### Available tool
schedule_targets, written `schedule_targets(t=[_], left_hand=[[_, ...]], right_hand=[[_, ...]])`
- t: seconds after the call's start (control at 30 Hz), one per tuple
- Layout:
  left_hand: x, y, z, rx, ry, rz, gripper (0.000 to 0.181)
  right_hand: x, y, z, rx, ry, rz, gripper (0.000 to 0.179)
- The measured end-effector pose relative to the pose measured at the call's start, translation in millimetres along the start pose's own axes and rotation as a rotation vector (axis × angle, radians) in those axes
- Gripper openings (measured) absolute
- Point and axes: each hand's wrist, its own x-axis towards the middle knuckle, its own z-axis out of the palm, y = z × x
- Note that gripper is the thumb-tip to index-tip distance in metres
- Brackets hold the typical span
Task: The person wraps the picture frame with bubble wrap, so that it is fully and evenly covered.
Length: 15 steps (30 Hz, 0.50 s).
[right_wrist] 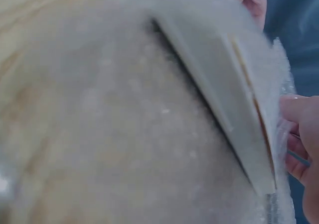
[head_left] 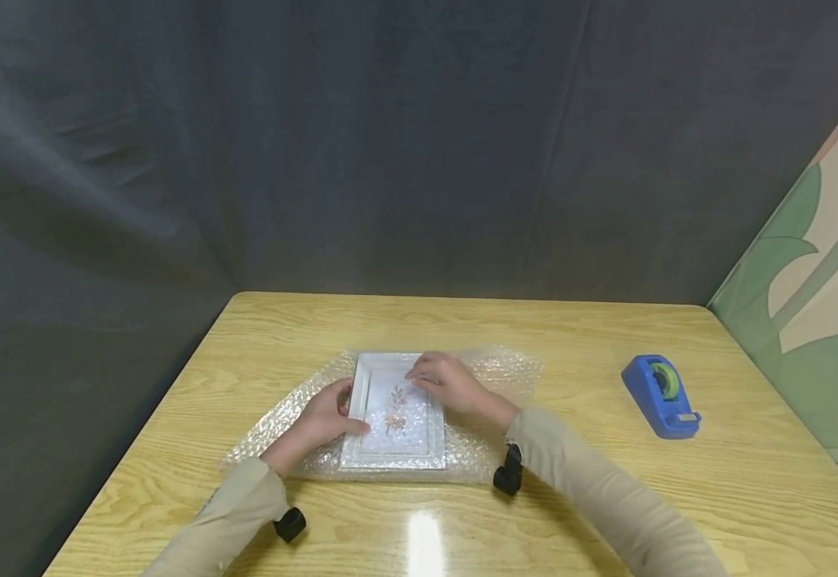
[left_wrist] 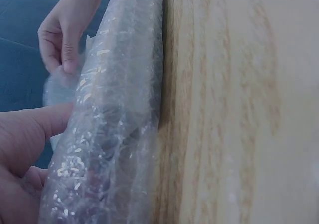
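Observation:
A white picture frame (head_left: 363, 385) with a small flower motif lies on a sheet of bubble wrap (head_left: 275, 429), which spreads out on both sides. Part of the wrap is folded over the frame's near side. My left hand (head_left: 328, 415) grips the frame's left edge, thumb on top and the other fingers partly hidden beneath. Over the upper right of the frame, my right hand (head_left: 449, 383) pinches the loose edge of the wrap between thumb and fingers. In the right wrist view, the frame (right_wrist: 214, 79) shows through the clear wrap beside the right hand (right_wrist: 308, 134).
A blue tape dispenser (head_left: 660, 401) with a green-rimmed roll stands at the right of the wooden table (head_left: 570, 336). A dark curtain (head_left: 404, 160) hangs behind the table, and a leaf-patterned panel (head_left: 823, 280) borders the right side.

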Motion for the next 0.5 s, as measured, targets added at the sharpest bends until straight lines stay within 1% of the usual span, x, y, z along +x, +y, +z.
schedule_targets(t=[0.13, 0.37, 0.5], left_hand=[[-0.3, 0.2, -0.3, 0.015, 0.001, 0.002, 0.087], [-0.7, 0.5, 0.6, 0.026, 0.009, 0.008, 0.086], [-0.8, -0.1, -0.2, 0.03, 0.007, 0.009, 0.088]], right_hand=[[-3.1, 3.1, 5.2, -0.04, -0.034, -0.024, 0.013], [-6.5, 0.5, 6.3, -0.053, -0.069, -0.005, 0.013], [-7.9, -0.9, 5.8, -0.064, -0.107, 0.0, 0.02]])
